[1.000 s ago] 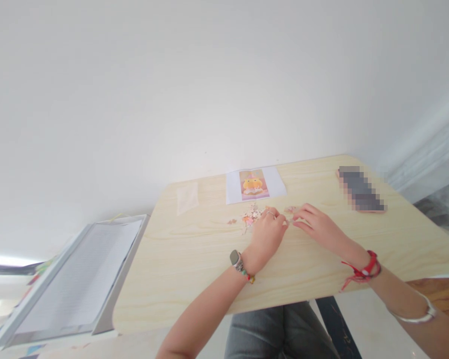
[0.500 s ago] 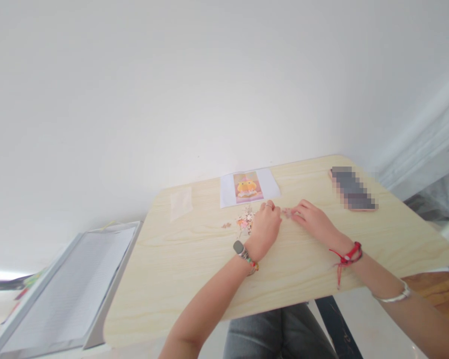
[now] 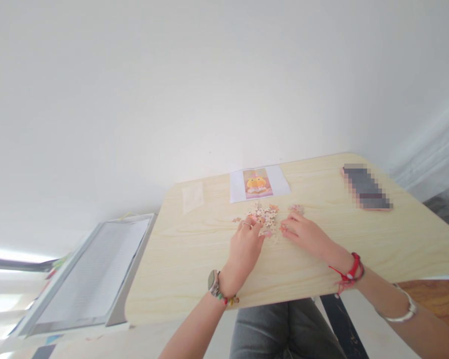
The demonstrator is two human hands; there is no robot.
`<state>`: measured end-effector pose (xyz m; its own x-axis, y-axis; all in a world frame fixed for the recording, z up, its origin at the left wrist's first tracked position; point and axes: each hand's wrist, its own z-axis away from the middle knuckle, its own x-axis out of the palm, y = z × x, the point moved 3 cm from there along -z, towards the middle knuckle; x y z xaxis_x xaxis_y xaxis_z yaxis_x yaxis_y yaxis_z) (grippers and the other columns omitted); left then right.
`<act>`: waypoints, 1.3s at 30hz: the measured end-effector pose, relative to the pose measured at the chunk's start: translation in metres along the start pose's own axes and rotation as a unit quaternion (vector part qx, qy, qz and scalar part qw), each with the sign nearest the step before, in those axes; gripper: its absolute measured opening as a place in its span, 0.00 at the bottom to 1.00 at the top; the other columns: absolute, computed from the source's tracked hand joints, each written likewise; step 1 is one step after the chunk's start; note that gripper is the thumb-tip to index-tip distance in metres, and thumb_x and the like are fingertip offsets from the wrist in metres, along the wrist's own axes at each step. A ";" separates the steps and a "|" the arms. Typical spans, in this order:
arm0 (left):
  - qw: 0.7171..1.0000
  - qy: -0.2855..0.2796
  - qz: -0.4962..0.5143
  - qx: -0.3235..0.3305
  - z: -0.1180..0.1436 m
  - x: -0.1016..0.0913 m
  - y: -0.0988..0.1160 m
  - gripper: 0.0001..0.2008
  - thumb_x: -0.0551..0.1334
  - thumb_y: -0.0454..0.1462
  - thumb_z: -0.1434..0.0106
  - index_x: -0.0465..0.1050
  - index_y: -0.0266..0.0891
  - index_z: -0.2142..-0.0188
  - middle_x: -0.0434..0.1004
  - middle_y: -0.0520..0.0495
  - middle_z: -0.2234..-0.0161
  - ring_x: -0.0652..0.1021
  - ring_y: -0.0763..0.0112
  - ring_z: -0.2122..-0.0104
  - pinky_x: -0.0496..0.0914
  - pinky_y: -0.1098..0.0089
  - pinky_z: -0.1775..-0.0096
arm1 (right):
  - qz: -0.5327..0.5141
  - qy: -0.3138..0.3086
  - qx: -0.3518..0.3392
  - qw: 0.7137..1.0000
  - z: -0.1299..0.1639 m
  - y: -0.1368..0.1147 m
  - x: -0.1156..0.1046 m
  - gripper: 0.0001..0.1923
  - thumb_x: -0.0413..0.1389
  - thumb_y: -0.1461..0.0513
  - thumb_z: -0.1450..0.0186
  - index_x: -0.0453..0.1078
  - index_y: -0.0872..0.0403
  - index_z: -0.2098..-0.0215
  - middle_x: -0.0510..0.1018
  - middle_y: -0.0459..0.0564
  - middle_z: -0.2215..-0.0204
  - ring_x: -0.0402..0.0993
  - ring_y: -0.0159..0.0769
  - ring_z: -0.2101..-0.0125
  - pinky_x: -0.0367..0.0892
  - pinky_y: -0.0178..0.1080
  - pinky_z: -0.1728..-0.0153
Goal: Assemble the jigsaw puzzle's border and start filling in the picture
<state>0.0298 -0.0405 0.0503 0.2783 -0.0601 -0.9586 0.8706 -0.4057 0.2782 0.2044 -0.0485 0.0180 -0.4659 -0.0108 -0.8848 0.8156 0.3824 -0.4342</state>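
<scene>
A plain white wall (image 3: 194, 80) fills most of the view, evenly lit and bare; below it stands a pale wood-grain surface (image 3: 194, 269) with rounded corners, its far edge close to the wall; to the left lies a flat grey-framed panel (image 3: 86, 279) with a white face, tilted against the floor; bright light glares at the lower left edge; on the right, pale curtain folds (image 3: 430, 149) hang; a strip of brown wooden floor (image 3: 437, 294) shows beneath the surface's right end.
</scene>
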 end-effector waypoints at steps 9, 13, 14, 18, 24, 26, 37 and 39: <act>0.999 -0.010 -0.031 -0.027 -0.007 0.022 0.022 0.05 0.58 0.35 0.39 0.71 0.39 0.63 0.71 0.44 0.61 0.72 0.64 0.57 0.71 0.69 0.60 | 0.070 0.027 -0.081 0.994 -0.018 -0.004 0.003 0.10 0.49 0.67 0.36 0.72 0.53 0.64 0.71 0.49 0.67 0.69 0.33 0.70 0.63 0.35 0.71; 0.999 -0.007 -0.034 -0.036 -0.011 0.030 0.026 0.08 0.59 0.35 0.39 0.71 0.37 0.60 0.71 0.43 0.60 0.71 0.62 0.55 0.71 0.68 0.59 | 0.109 0.028 -0.136 0.984 -0.022 -0.006 0.003 0.10 0.48 0.65 0.35 0.71 0.54 0.68 0.71 0.50 0.69 0.67 0.33 0.72 0.61 0.35 0.71; 0.999 -0.008 -0.033 -0.038 -0.011 0.030 0.026 0.08 0.59 0.35 0.39 0.71 0.37 0.60 0.71 0.43 0.60 0.71 0.62 0.54 0.71 0.67 0.58 | 0.118 0.027 -0.147 0.982 -0.023 -0.005 0.003 0.11 0.48 0.65 0.35 0.71 0.54 0.70 0.71 0.50 0.70 0.67 0.32 0.72 0.60 0.34 0.72; 0.999 -0.013 -0.030 -0.042 -0.013 0.031 0.024 0.07 0.58 0.35 0.39 0.71 0.38 0.60 0.71 0.43 0.59 0.70 0.63 0.53 0.71 0.68 0.58 | 0.134 0.027 -0.175 0.975 -0.025 -0.002 0.004 0.13 0.46 0.65 0.34 0.70 0.55 0.72 0.70 0.49 0.73 0.66 0.32 0.73 0.60 0.34 0.73; 0.998 -0.023 -0.031 -0.054 -0.017 0.031 0.025 0.08 0.59 0.37 0.39 0.71 0.39 0.60 0.71 0.43 0.59 0.70 0.62 0.53 0.71 0.68 0.59 | 0.084 0.023 -0.167 0.982 -0.025 0.003 0.006 0.11 0.47 0.63 0.34 0.71 0.54 0.66 0.70 0.50 0.68 0.67 0.32 0.71 0.63 0.35 0.69; 0.998 -0.024 -0.032 -0.058 -0.018 0.031 0.026 0.08 0.59 0.38 0.39 0.72 0.38 0.61 0.71 0.42 0.59 0.70 0.61 0.53 0.71 0.67 0.59 | 0.064 0.016 -0.155 0.986 -0.026 0.003 0.007 0.12 0.46 0.63 0.33 0.71 0.54 0.68 0.70 0.49 0.70 0.67 0.32 0.71 0.63 0.35 0.68; 0.987 -0.011 0.152 -0.042 -0.024 0.021 0.014 0.09 0.55 0.34 0.39 0.75 0.37 0.69 0.74 0.44 0.67 0.73 0.65 0.63 0.67 0.68 0.61 | -0.040 0.084 -0.148 0.985 -0.022 0.008 -0.006 0.10 0.47 0.62 0.34 0.71 0.53 0.64 0.70 0.50 0.68 0.69 0.33 0.69 0.67 0.37 0.66; 0.971 -0.028 0.235 -0.031 -0.027 0.018 0.007 0.10 0.55 0.34 0.39 0.73 0.37 0.74 0.74 0.48 0.73 0.73 0.68 0.68 0.66 0.69 0.63 | -0.046 0.109 -0.146 0.982 -0.015 0.010 -0.010 0.10 0.49 0.62 0.35 0.71 0.53 0.59 0.70 0.50 0.67 0.69 0.35 0.66 0.68 0.38 0.64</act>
<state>0.0521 -0.0202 0.0370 0.6298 -0.2759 -0.7261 0.6757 -0.2663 0.6873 0.2125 -0.0311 0.0254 -0.6214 0.1274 -0.7731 0.6481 0.6380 -0.4159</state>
